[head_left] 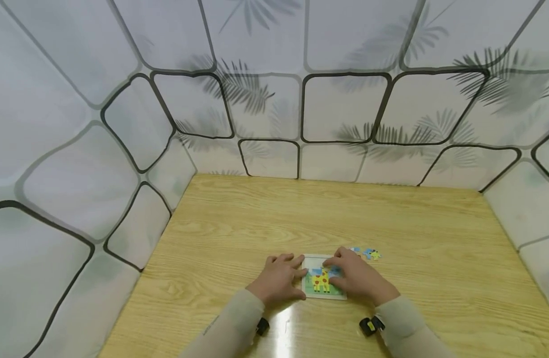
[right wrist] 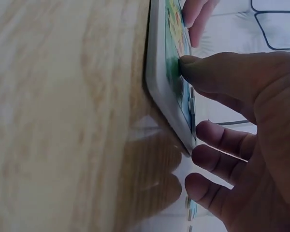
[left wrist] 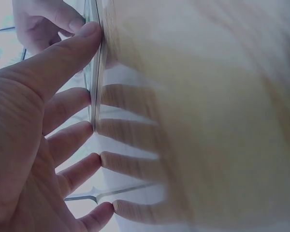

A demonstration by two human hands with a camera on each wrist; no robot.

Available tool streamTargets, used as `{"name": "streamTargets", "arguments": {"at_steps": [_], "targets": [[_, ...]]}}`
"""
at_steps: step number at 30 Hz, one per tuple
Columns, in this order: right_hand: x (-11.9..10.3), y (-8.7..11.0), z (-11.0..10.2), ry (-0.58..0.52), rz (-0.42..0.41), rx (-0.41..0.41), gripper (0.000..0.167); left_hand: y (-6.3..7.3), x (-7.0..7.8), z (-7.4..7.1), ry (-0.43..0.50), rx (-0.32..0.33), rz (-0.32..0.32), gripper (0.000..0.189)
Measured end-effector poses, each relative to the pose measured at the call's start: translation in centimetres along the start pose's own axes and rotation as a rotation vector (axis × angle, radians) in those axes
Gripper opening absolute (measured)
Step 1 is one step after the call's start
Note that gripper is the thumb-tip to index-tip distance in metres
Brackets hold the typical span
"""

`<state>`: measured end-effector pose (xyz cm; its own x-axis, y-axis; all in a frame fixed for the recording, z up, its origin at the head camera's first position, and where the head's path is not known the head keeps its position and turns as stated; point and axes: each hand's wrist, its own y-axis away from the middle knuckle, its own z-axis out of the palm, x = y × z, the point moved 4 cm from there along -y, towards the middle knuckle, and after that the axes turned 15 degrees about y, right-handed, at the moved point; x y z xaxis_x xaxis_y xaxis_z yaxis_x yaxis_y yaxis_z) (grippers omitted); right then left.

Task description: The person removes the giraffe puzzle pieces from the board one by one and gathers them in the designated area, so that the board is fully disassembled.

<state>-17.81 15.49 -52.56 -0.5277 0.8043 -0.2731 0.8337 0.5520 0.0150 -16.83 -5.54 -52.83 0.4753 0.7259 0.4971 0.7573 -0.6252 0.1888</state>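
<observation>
Giraffe puzzle [head_left: 320,282], head toward far side, long axis unclear, left fingers [head_left: 297,261] and right fingers [head_left: 339,283] unclenched.

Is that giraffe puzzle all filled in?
Not full: the puzzle tray looks bare near its far edge, and loose pieces lie outside it.

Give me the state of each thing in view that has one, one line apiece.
Puzzle: flat on the table, partly filled, white area bare at the top.
Loose pieces: out of the puzzle, on the table beyond the right hand.
Left hand: fingers spread, touching the puzzle's left edge.
Right hand: thumb on the puzzle; whether it pinches a piece is unclear.
Sleeves: down to the wrists.
</observation>
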Motion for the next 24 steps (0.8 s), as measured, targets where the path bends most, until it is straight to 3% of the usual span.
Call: {"name": "streamTargets", "arguments": {"at_steps": [15,24], "targets": [[0.37,-0.53,0.00,-0.022,0.065,-0.095,0.025,-0.11,0.04,0.00,-0.045,-0.008,0.001,0.071],[0.16,-0.38,-0.31,-0.010,0.020,-0.026,0.017,-0.19,0.00,0.08,-0.010,-0.015,-0.021,0.071]]}}
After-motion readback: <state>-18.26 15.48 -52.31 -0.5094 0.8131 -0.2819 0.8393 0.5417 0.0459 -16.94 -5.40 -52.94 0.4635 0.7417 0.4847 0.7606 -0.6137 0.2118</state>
